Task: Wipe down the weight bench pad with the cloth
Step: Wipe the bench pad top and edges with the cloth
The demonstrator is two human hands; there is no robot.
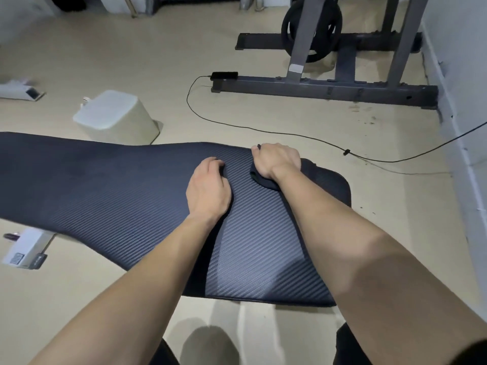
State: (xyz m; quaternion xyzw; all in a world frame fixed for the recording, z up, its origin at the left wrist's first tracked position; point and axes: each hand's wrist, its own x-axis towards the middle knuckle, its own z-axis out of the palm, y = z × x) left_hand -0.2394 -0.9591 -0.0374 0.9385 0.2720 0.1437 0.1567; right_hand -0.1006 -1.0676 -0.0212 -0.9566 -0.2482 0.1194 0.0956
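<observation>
Looking down over both bare forearms, we see the bench pad (pixel 118 185) stretching from the left edge of the view to a rounded end at the right, its dark surface ribbed with fine diagonal lines. The cloth (pixel 266 183), dark and bunched, lies on the pad near that right end, towards the far edge. Our right hand (pixel 275 160) sits on top of it, knuckles up, and its fingers (pixel 257 150) are curled down tight around the bunched fabric, so that only a fold of it shows below the wrist and a small tip by the thumb. Our left hand (pixel 208 188) rests on the pad just beside the right one, apart from the cloth. Its fingers (pixel 217 163) are loosely bent with the tips on the ribbed surface, and they hold nothing.

Beyond the pad is the pale floor (pixel 158 61). A white bin (pixel 116 117) stands on it near the pad's far edge. Farther back, to the right, a grey rack frame (pixel 326 88) stands close to the wall (pixel 461 75), with a black weight plate (pixel 336 25) behind its uprights. A small black device (pixel 224 75) lies on the left end of the frame's base bar. A thin black cable (pixel 263 131) runs from it in a loop across the floor towards the wall. At the lower left a white box (pixel 26 248) lies on the floor, partly under the pad's near edge.
</observation>
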